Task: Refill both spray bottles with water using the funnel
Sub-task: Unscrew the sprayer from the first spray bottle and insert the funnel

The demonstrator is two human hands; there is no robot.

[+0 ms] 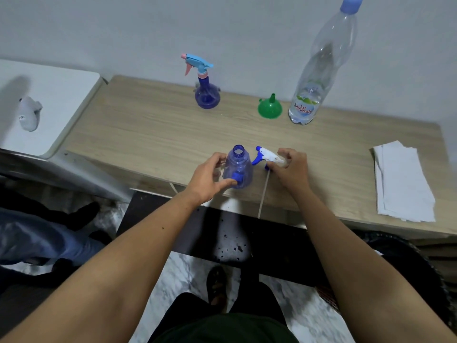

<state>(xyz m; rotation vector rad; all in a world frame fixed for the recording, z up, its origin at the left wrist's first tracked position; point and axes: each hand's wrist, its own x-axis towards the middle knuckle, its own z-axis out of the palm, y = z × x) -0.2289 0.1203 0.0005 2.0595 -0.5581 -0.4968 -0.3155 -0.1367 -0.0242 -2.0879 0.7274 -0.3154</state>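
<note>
Here, at the near edge of a wooden desk (153, 134), the left hand (206, 178) curled its grip round an uncapped blue spray bottle (238, 167), thumb across the front, mouth open upward. Just beside it, the right hand (291, 169) pinched the removed white-and-blue trigger head (265, 157) w/ fingers curled, its dip tube (263, 194) trailing past the desk edge. Well apart, toward the back wall: a second spray bottle (206, 91), teal-and-pink trigger still on; a green funnel (269, 108) lying wide end down, spout up; and, near the funnel's right, a tall capped water bottle (319, 70). Folded white paper (403, 179) lay at far right.
</note>
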